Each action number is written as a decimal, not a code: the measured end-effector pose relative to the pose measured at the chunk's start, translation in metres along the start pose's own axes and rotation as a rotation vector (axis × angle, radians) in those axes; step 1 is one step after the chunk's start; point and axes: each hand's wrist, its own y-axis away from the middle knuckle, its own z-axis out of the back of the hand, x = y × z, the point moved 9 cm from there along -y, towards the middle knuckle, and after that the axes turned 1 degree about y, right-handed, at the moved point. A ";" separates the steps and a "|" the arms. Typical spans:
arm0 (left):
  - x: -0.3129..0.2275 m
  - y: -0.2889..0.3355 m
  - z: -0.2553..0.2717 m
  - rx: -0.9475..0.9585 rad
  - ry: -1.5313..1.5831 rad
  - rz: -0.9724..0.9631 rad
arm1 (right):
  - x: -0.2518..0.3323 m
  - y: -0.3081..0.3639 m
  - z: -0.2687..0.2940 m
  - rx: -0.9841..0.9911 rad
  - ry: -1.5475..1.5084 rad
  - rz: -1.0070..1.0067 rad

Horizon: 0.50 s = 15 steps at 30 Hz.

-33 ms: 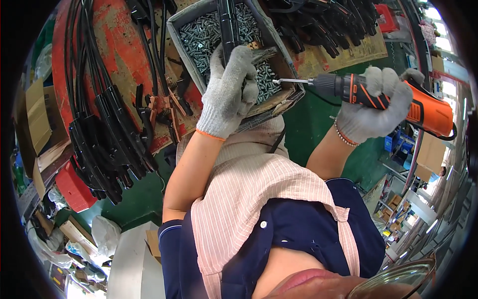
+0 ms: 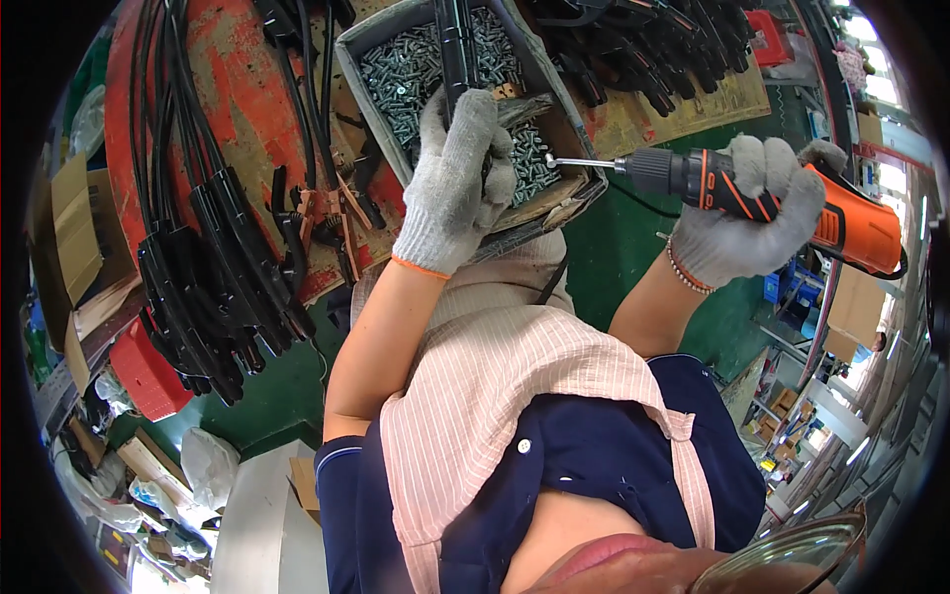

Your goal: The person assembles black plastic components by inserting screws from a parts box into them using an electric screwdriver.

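My left hand (image 2: 457, 178), in a grey knit glove, is closed around a black tubular plastic handle (image 2: 456, 49) over the open screw box. Its far end runs out of the top of the view, and the palm side of my grip is hidden. In my gloved right hand (image 2: 757, 213) is an orange and black cordless screwdriver (image 2: 856, 220), held level. The long thin bit points left, toward my left hand. A small bright piece that looks like a screw sits at its tip, apart from the handle. Loose silver screws (image 2: 401, 89) fill the cardboard box (image 2: 579, 139).
To the left, a worn red and yellow table (image 2: 233, 59) carries bundles of black handles with cables (image 2: 213, 267) and copper-coloured clamp parts (image 2: 341, 213). More black parts (image 2: 653, 45) lie at the far right. Red plastic bins (image 2: 148, 368) stand at the sides, above a green floor (image 2: 633, 223).
My right hand and the screwdriver have shifted very slightly to the right. The box has moved a touch the same way. Both grips are unchanged.
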 end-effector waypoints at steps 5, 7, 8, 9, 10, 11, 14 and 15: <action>0.013 -0.003 0.005 0.024 0.090 0.128 | -0.008 0.000 -0.015 0.026 -0.189 -0.106; 0.014 -0.003 0.005 0.069 0.122 0.128 | -0.012 -0.001 -0.013 0.005 -0.199 -0.129; 0.014 -0.002 0.002 0.119 0.152 0.132 | -0.017 -0.002 -0.012 -0.019 -0.205 -0.149; 0.010 0.000 0.002 0.064 0.174 0.133 | -0.021 -0.002 -0.015 -0.016 -0.212 -0.153; 0.011 -0.001 0.003 0.058 0.176 0.127 | -0.028 0.000 -0.017 -0.041 -0.243 -0.167; 0.006 -0.001 0.001 0.102 0.219 0.073 | -0.034 0.000 -0.018 -0.065 -0.274 -0.182; 0.003 -0.003 0.000 0.204 0.274 0.017 | -0.048 -0.002 -0.002 -0.097 -0.226 -0.216; 0.003 -0.003 -0.004 0.268 0.284 0.023 | -0.051 0.000 -0.002 -0.118 -0.267 -0.232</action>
